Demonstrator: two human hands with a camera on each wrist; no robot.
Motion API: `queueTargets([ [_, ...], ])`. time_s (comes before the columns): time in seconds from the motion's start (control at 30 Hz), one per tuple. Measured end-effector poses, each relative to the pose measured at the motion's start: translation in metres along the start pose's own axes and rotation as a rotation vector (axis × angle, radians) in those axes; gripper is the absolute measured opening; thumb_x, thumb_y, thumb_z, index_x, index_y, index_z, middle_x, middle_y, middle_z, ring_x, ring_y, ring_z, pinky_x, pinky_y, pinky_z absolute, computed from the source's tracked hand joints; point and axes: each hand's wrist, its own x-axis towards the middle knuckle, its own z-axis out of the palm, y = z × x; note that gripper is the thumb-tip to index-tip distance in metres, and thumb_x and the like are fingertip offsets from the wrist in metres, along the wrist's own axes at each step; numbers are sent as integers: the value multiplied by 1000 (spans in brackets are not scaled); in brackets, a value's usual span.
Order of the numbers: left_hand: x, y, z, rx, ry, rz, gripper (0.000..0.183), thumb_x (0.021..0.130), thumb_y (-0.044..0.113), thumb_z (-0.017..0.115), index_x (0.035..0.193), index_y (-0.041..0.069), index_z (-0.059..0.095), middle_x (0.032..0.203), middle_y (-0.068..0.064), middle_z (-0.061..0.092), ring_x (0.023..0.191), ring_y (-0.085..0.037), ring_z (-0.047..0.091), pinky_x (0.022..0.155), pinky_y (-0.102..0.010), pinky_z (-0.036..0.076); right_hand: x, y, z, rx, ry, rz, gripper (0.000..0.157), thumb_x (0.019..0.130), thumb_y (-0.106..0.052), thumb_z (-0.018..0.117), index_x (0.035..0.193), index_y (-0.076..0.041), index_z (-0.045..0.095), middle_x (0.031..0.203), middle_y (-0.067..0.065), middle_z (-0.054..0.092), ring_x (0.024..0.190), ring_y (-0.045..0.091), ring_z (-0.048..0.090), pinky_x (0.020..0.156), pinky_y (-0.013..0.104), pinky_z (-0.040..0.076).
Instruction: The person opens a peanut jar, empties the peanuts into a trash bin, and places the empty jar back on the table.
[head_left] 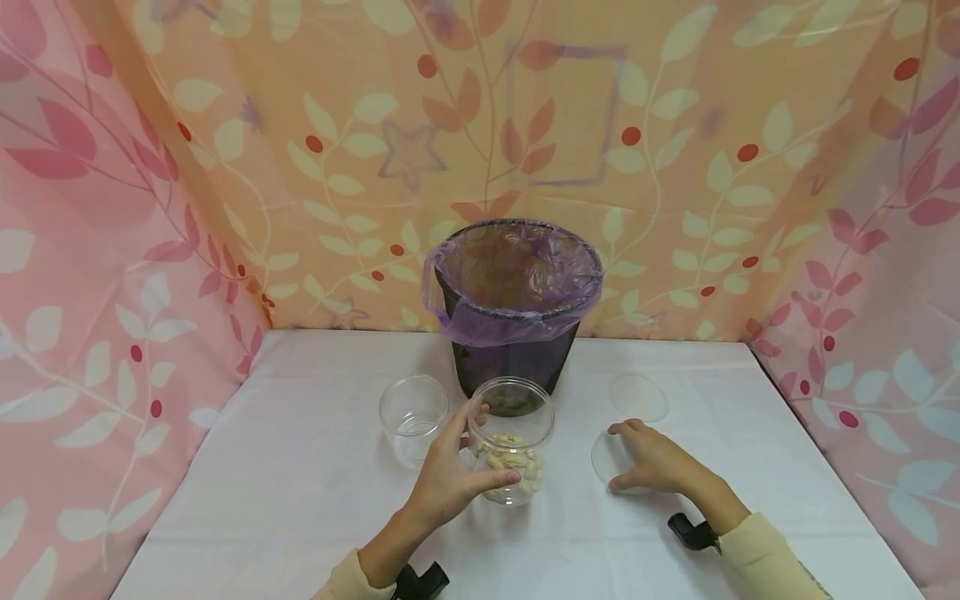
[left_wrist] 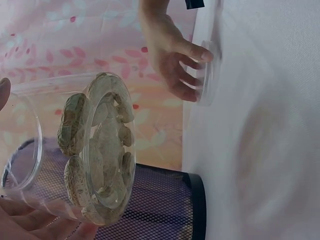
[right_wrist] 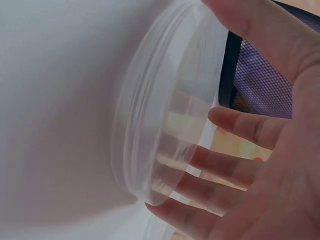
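My left hand [head_left: 457, 479] grips a clear plastic jar [head_left: 512, 417] with unshelled peanuts [head_left: 510, 458] in its lower part. The jar's mouth has no lid on it. In the left wrist view, the peanuts [left_wrist: 102, 150] show through the jar's base. To the right, my right hand [head_left: 656, 458] has its thumb and fingers about the rim of a clear round lid [right_wrist: 160, 110], close to the white tabletop. A second clear lid [head_left: 639, 397] lies just beyond that hand. Left of the peanut jar stands another clear jar [head_left: 414, 417], with no contents visible.
A black mesh bin [head_left: 502, 358] lined with a purple plastic bag [head_left: 517, 321] stands behind the jars. Leaf-patterned cloth [head_left: 345, 208] hangs at the back and both sides of the white-covered table [head_left: 262, 467].
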Motion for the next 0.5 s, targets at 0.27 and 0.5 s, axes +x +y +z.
queueTargets([
  [0.27, 0, -2, 2, 1, -12, -9, 107, 66, 36, 90, 153, 17, 30, 145, -3, 51, 133, -23, 48, 105, -49, 43, 1, -3, 5, -18, -6, 38, 84, 59, -40, 92, 127, -4, 55, 126, 17, 56, 111, 38, 58, 90, 54, 49],
  [0.5, -1, -2, 1, 3, -12, -10, 106, 67, 33, 89, 153, 18, 29, 145, -2, 50, 133, -24, 48, 104, -49, 43, 0, -6, 4, -14, -17, 63, 85, 60, -38, 91, 128, -4, 54, 129, 20, 54, 116, 40, 55, 93, 56, 48],
])
